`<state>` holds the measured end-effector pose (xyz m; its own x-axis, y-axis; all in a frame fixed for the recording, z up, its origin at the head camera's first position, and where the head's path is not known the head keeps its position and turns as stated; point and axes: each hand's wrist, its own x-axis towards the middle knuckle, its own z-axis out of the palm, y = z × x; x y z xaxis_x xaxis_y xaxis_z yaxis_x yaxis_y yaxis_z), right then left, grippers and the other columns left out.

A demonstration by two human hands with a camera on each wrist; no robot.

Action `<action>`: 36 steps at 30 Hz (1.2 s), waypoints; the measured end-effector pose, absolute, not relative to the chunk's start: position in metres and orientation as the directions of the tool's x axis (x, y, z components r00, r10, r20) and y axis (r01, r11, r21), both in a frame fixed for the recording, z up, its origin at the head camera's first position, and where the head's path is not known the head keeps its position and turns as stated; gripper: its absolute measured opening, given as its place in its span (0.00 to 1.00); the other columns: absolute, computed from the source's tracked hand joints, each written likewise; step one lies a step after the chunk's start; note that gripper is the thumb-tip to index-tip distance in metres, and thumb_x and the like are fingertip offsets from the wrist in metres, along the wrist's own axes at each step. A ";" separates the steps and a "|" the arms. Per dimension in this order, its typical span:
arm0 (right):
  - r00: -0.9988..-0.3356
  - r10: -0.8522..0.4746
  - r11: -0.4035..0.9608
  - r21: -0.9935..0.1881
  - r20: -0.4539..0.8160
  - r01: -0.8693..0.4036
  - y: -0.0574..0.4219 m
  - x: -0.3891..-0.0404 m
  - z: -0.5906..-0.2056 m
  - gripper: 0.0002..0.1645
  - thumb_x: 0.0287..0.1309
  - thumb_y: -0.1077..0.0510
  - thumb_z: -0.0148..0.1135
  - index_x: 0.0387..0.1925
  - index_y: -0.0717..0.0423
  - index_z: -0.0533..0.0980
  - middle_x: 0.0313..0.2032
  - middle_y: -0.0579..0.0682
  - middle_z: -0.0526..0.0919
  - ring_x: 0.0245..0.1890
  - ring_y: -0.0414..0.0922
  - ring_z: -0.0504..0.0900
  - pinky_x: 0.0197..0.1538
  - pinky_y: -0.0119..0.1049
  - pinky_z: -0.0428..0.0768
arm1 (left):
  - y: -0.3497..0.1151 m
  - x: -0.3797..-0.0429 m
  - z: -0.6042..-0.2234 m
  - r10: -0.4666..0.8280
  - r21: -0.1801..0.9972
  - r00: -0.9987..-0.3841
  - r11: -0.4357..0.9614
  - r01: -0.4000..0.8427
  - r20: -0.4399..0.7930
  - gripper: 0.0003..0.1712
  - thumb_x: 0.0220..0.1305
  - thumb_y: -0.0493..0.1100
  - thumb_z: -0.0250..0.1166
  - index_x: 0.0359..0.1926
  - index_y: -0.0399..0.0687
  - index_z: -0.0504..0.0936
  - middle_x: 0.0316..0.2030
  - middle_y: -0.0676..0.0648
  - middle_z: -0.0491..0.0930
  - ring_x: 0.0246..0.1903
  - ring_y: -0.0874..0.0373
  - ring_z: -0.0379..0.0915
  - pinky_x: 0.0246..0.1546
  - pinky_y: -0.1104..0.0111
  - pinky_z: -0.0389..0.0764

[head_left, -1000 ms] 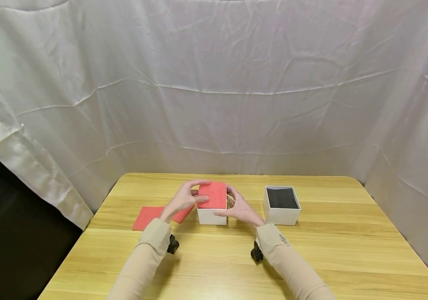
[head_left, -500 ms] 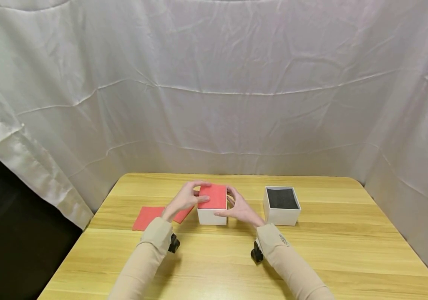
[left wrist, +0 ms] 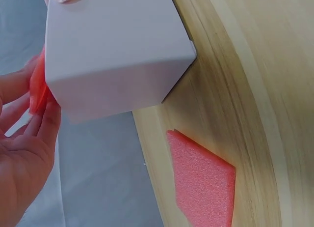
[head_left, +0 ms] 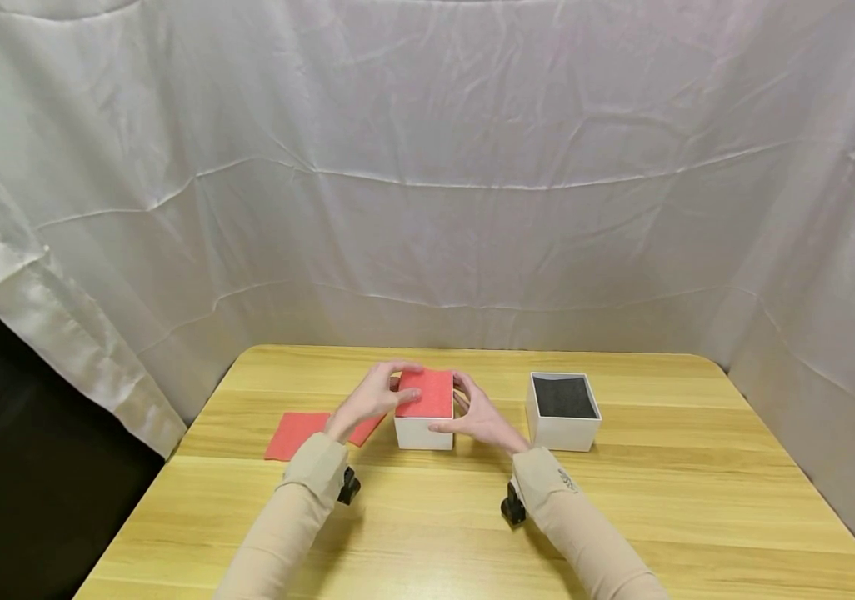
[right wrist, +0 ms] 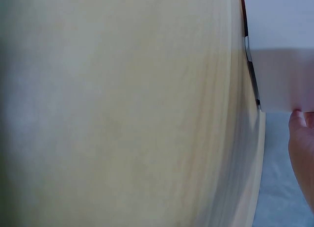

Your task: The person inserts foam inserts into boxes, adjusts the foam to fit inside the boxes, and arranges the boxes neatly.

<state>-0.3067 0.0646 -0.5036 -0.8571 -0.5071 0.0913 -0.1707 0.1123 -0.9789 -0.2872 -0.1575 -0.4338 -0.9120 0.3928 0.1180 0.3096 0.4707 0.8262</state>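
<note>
Red foam sheet (head_left: pixel 427 393) sits at the mouth of a white box (head_left: pixel 422 435) on the worktop (head_left: pixel 660 500); the left hand (head_left: pixel 369 397) pinches the sheet in its grip, the right hand (head_left: pixel 482 418) holds the box.

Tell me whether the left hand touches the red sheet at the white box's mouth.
Touching: the left wrist view shows the left hand pinching the red sheet.
</note>
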 end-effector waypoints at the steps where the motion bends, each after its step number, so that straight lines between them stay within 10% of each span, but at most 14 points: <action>1: -0.856 -0.509 0.108 -0.979 0.094 -0.172 0.065 -0.307 -0.504 0.61 0.48 0.64 0.79 0.76 0.58 0.51 0.75 0.60 0.58 0.79 0.57 0.55 0.79 0.51 0.55 | -0.157 -0.287 -0.434 0.386 0.812 -0.913 0.485 0.323 0.132 0.24 0.65 0.32 0.66 0.62 0.33 0.77 0.61 0.33 0.78 0.48 0.49 0.83 0.44 0.70 0.84; 22: -0.854 -0.512 0.101 -0.981 0.093 -0.167 0.065 -0.307 -0.505 0.62 0.48 0.64 0.79 0.76 0.62 0.49 0.74 0.59 0.59 0.78 0.57 0.56 0.79 0.51 0.56 | -0.155 -0.292 -0.439 0.369 0.704 -0.910 0.596 0.386 0.188 0.21 0.59 0.33 0.72 0.55 0.35 0.83 0.55 0.37 0.84 0.60 0.43 0.76 0.65 0.48 0.73; 36: -0.855 -0.511 0.104 -0.981 0.090 -0.166 0.065 -0.306 -0.503 0.60 0.48 0.65 0.78 0.76 0.59 0.51 0.74 0.57 0.60 0.78 0.57 0.57 0.79 0.50 0.56 | -0.153 -0.293 -0.440 0.331 0.576 -0.920 0.718 0.391 0.211 0.20 0.53 0.37 0.77 0.50 0.43 0.87 0.49 0.43 0.88 0.48 0.48 0.75 0.54 0.53 0.73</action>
<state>-0.3059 0.0654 -0.5026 -0.8546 -0.5114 0.0904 -0.1663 0.1044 -0.9805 -0.2927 -0.1526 -0.4405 -0.9197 0.3313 0.2107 0.3906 0.7179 0.5762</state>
